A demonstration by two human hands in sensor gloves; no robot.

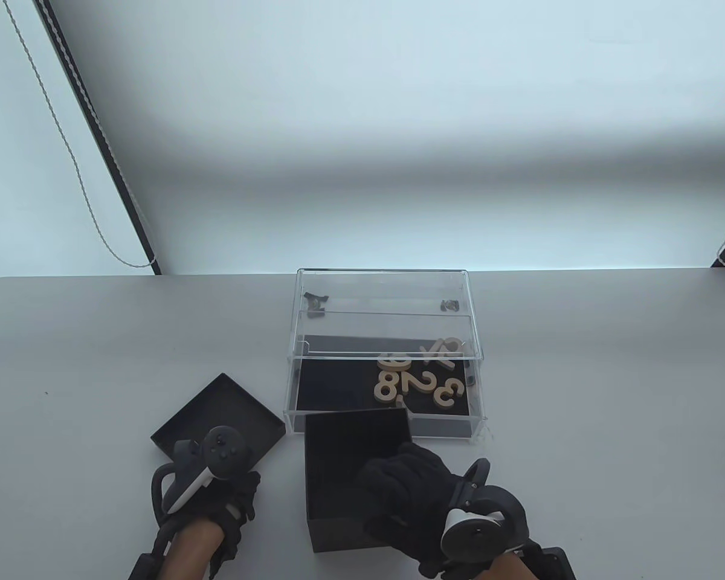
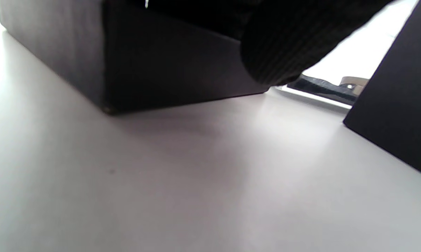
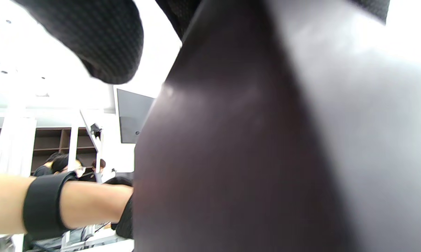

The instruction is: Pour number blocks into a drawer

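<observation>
since the number blocks already lie in the clear drawer at 12 o'clock, the pour looks done, judging by the table view. right hand grasps the black box over its rim at 6 o'clock. left hand rests by the lid at 8 o'clock; its finger state i cannot tell. next: set the box down, then shut the drawer.

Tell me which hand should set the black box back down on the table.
Right. The right hand already grips the black box, tilted toward the drawer; the left hand rests by the lid.
</observation>
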